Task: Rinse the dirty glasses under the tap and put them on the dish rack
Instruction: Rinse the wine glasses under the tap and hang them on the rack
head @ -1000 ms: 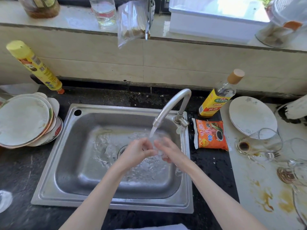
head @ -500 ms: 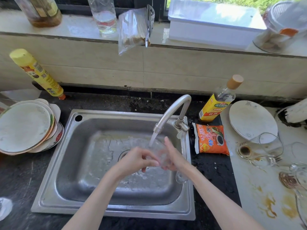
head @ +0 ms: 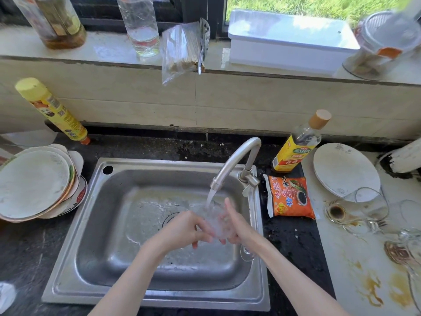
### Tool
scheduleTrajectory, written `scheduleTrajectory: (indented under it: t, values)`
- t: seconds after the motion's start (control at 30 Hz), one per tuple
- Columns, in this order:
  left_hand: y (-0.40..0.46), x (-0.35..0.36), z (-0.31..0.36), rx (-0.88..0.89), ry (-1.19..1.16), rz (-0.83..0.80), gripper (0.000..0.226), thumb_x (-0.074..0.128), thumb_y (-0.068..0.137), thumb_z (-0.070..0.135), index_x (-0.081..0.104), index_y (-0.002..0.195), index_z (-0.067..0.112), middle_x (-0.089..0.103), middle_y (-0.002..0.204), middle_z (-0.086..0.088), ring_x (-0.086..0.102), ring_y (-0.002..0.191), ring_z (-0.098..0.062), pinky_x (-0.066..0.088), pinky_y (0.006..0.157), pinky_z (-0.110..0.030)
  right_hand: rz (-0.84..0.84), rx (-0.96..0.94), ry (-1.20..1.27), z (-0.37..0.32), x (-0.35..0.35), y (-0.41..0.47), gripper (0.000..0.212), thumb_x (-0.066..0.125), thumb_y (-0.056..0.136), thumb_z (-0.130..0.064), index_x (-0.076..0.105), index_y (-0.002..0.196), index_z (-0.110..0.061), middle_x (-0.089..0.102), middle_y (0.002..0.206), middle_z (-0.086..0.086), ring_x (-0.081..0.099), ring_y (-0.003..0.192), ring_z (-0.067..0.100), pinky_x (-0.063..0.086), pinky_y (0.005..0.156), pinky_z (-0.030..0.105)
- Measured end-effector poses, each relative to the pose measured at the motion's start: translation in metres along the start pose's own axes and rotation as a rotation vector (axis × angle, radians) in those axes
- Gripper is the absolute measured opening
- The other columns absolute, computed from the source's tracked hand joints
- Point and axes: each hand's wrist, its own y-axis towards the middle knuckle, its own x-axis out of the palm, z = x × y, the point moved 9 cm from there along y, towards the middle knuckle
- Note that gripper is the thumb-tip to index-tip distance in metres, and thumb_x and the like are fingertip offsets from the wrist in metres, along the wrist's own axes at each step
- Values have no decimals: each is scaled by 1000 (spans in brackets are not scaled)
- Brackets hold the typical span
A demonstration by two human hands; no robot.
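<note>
Rinsing a clear glass [head: 217,221] under the tap [head: 234,160], over the steel sink [head: 127,224].
Running water and both hands blur its bowl; only its foot shows plainly, near the sink's right wall. Left hand [head: 182,231] and right hand [head: 237,226] each keep a grip clamped on it. Stained glasses [head: 362,208] lie right, partly cut off.

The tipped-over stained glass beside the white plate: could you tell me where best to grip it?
The stained glass lies on its side, its dirty base toward the sink and its mouth facing away. I would probably grip across the clear wall near the middle, coming from above.
</note>
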Motion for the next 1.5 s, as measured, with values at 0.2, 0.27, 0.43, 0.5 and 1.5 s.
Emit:
scheduleTrajectory:
  t: [0.2, 0.27, 0.43, 0.5, 1.5]
  values:
    - [4, -15, -8, 0, -156, 231, 17, 76, 74, 16, 62, 68, 22, 63, 66, 14, 49, 49, 1, 39, 54, -19, -30, -143, -57, -7, 2, 1, 65, 50, 83, -65, 41, 135, -27, 55, 109, -7, 61, 82, 17, 51, 73, 30]
    - [4, 0, -6, 13, -119, -6, 10, 70, 81, 16, 70, 88, 23, 68, 88, 15, 56, 50, -2, 41, 55, -14, -40, -122, -31, -8, 2, 0, 49, 46, 86, -63, 51, 123, -30, 59, 97, -5, 63, 71, 18, 54, 62, 28]
    - [-2, 24, 5, 57, -72, -170, 18, 68, 84, 15, 74, 96, 26, 71, 89, 22, 63, 54, -8, 47, 65, -13, -42, 10, -82, 2, 2, 5, 68, 13, 91, -67, 59, 110, -20, 71, 75, 2, 61, 47, 6, 47, 47, 14]
    - [0, 10, 2, 32, -98, 6, 12, 73, 78, 12, 75, 78, 23, 69, 71, 23, 56, 46, -5, 45, 55, -16, -66, 18, -73, 5, 4, 3, 71, 16, 87, -74, 56, 112, -21, 60, 66, -3, 53, 45, 6, 44, 45, 13]
    - [-11, -38, -20, -113, -413, 405, 23, 72, 78, 20, 54, 65, 12, 55, 62, 5, 50, 63, -10, 36, 62, -21, -198, -49, -493, -33, 1, -18, 47, 32, 100, -45, 61, 103, -10, 64, 70, 1, 60, 67, 16, 50, 73, 27]
